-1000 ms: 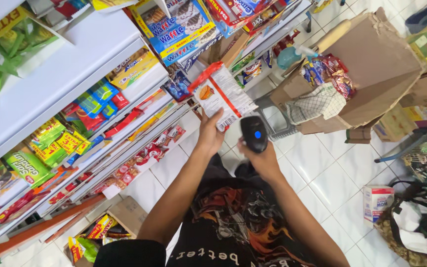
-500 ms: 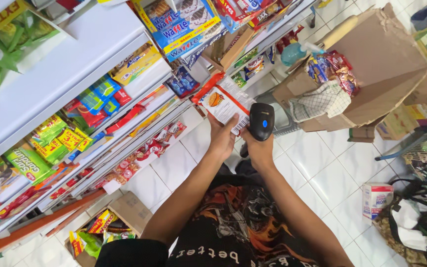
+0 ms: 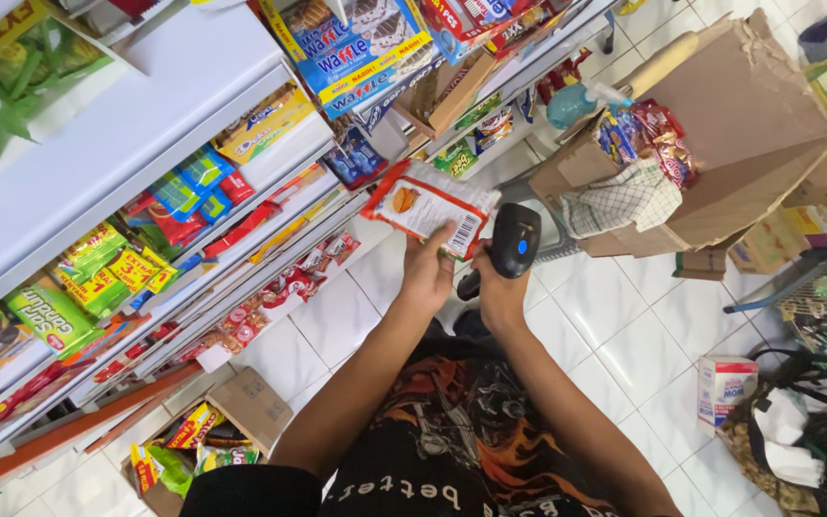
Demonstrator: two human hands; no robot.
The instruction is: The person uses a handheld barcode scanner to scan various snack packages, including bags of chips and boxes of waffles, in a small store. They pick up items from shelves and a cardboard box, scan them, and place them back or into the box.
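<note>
The left hand (image 3: 430,271) grips a red-and-white snack packet (image 3: 428,204) by its lower edge, holding it up in front of the shelves (image 3: 145,144). The right hand (image 3: 500,290) is wrapped around a black handheld scanner (image 3: 512,244), just beside the packet's barcode corner. Beyond them stands an open cardboard box (image 3: 720,124) on the white tiled floor (image 3: 614,335).

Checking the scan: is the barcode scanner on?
On: a blue light glows on the barcode scanner in the right hand.
</note>
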